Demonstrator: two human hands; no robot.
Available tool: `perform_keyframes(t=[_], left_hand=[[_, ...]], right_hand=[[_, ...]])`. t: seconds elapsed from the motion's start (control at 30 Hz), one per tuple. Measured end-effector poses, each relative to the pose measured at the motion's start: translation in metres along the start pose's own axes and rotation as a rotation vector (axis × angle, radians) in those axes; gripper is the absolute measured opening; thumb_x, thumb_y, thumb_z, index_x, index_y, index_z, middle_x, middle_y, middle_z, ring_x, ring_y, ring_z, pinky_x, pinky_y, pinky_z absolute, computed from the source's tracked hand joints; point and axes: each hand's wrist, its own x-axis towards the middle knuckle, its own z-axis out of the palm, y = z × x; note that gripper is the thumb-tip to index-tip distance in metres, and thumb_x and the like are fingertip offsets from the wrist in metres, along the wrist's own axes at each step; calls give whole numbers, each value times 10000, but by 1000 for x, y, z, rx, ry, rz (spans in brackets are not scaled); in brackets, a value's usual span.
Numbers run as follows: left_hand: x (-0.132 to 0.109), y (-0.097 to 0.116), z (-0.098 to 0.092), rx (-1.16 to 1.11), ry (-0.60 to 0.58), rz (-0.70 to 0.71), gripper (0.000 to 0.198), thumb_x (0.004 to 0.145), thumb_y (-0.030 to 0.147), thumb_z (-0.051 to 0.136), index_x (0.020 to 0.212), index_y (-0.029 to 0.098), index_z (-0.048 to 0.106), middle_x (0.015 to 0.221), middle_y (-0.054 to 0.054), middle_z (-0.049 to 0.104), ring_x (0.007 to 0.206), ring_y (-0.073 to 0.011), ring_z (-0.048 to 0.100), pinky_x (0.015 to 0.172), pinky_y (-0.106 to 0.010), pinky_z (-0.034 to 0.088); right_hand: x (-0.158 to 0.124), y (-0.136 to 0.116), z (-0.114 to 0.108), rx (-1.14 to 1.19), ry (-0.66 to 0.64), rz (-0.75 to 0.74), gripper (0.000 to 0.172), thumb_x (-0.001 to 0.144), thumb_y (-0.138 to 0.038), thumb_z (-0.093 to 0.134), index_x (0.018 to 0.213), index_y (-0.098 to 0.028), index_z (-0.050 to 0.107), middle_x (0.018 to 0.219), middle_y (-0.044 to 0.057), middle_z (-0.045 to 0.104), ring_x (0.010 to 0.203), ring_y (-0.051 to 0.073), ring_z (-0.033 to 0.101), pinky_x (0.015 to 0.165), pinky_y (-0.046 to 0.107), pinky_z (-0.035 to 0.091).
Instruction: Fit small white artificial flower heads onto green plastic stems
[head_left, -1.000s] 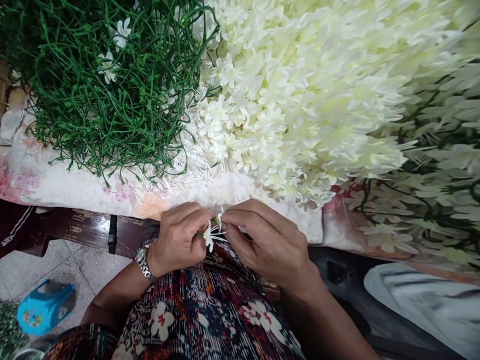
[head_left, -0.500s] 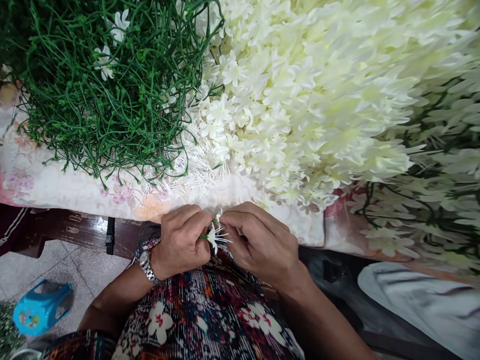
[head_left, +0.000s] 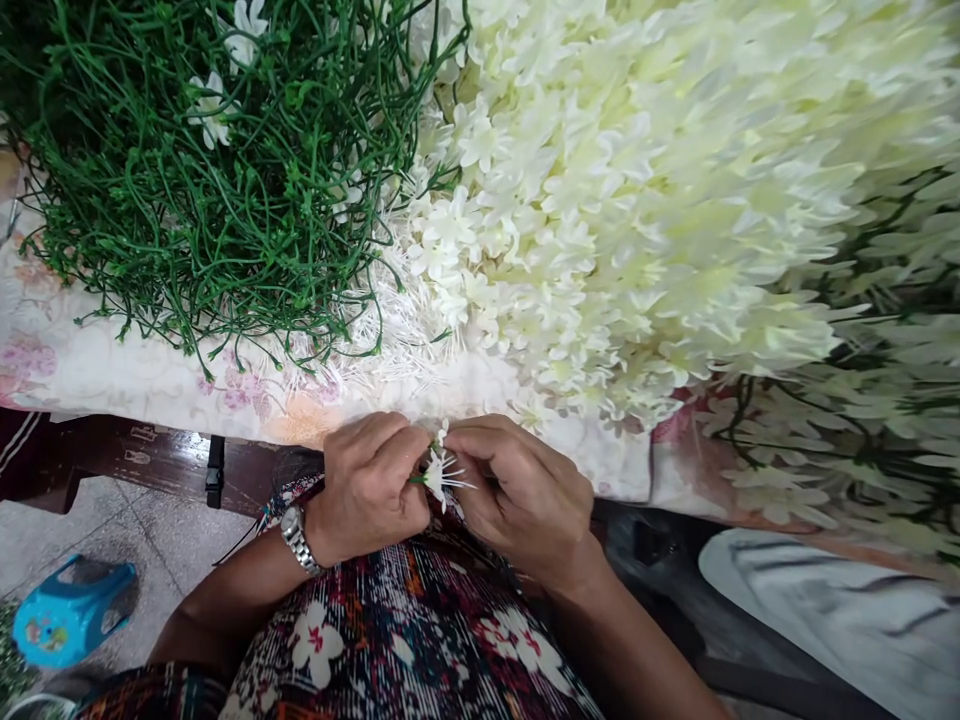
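My left hand [head_left: 379, 475], with a metal watch at the wrist, is closed on a green artificial flower stem whose tip shows beside the fingers. On it sits a small white artificial flower [head_left: 436, 474] with thin white stamens pointing right. My right hand [head_left: 517, 490] is pinched against a second small white blossom [head_left: 442, 434] at the upper end, close to the left fingertips. Both hands are in front of my lap, at the table's near edge. Beyond them lie a heap of green plastic stems [head_left: 225, 210], loose white stamens [head_left: 405, 330] and a large pile of cream petals [head_left: 600, 200].
A floral cloth [head_left: 150, 390] covers the table. Finished-looking white flowers on green stems [head_left: 825, 430] hang over its right side. A blue plastic stool [head_left: 71, 615] stands on the tiled floor at lower left. A pale rounded object [head_left: 817, 600] is at lower right.
Both hands stay together at nearly the same place, and the flower between them has shifted slightly right. The view has moved a little.
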Motion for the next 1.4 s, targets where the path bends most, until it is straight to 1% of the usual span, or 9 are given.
perform_keyframes(t=[0.2, 0.53, 0.6, 0.7, 0.83, 1.0, 1.17, 1.23, 1.4], left_hand=[[0, 1, 2, -2, 12, -13, 300, 497, 41, 348, 721, 136, 522, 578, -22, 451, 550, -130, 407, 510, -248, 361], [3, 3, 0, -4, -5, -43, 284, 485, 38, 340, 679, 139, 520, 540, -6, 404, 528, -125, 370, 485, -246, 318], [4, 2, -2, -53, -19, -46, 297, 490, 29, 345, 696, 133, 531, 539, -1, 409, 517, -119, 368, 476, -241, 316], [4, -1, -8, -213, -72, -58, 325, 536, -2, 366, 768, 130, 552, 563, 4, 450, 514, -104, 399, 472, -224, 335], [2, -4, -14, -322, -76, -82, 349, 616, 0, 417, 904, 147, 549, 674, -17, 536, 605, -109, 485, 544, -228, 404], [0, -4, -15, -358, -65, -115, 294, 648, 6, 450, 873, 150, 572, 658, -7, 543, 598, -97, 494, 554, -222, 414], [0, -7, -14, -402, -64, -105, 325, 640, -24, 452, 879, 154, 581, 680, -4, 555, 619, -91, 508, 566, -217, 416], [-1, -9, -13, -423, -56, -102, 340, 634, -32, 455, 889, 153, 583, 692, -7, 562, 640, -96, 517, 583, -223, 422], [0, -9, -16, -436, -87, -99, 356, 635, -40, 450, 899, 151, 593, 692, -16, 555, 644, -103, 502, 581, -233, 412]], right_hand=[[-1, 2, 4, 24, 38, -7, 176, 726, -39, 486, 855, -160, 483, 693, 22, 557, 660, 106, 538, 570, 221, 466], [-2, 7, 8, 78, 56, -19, 198, 706, -16, 475, 848, -152, 489, 707, 33, 548, 673, 114, 531, 576, 239, 469], [-2, 8, 7, 119, 61, -10, 206, 707, -15, 484, 857, -155, 492, 719, 33, 555, 681, 111, 534, 582, 238, 470], [0, 7, 5, 197, 64, 23, 204, 711, -21, 494, 859, -160, 500, 738, 30, 567, 693, 105, 544, 585, 233, 467], [0, 7, 5, 226, 90, 2, 190, 713, -39, 498, 853, -168, 504, 731, 23, 576, 691, 111, 550, 578, 241, 463], [-3, 8, 8, 226, 104, -9, 199, 704, -40, 504, 857, -166, 507, 737, 28, 571, 682, 111, 545, 568, 242, 462], [-1, 6, 6, 165, 117, -57, 185, 690, -26, 508, 831, -147, 504, 697, 25, 552, 654, 101, 527, 555, 227, 459], [0, 5, 3, 113, 95, -81, 190, 686, -28, 515, 837, -144, 503, 696, 25, 553, 654, 102, 521, 566, 231, 463], [0, 3, -5, -67, 60, -227, 199, 692, -43, 541, 863, -135, 495, 715, 41, 559, 689, 119, 511, 605, 256, 471]])
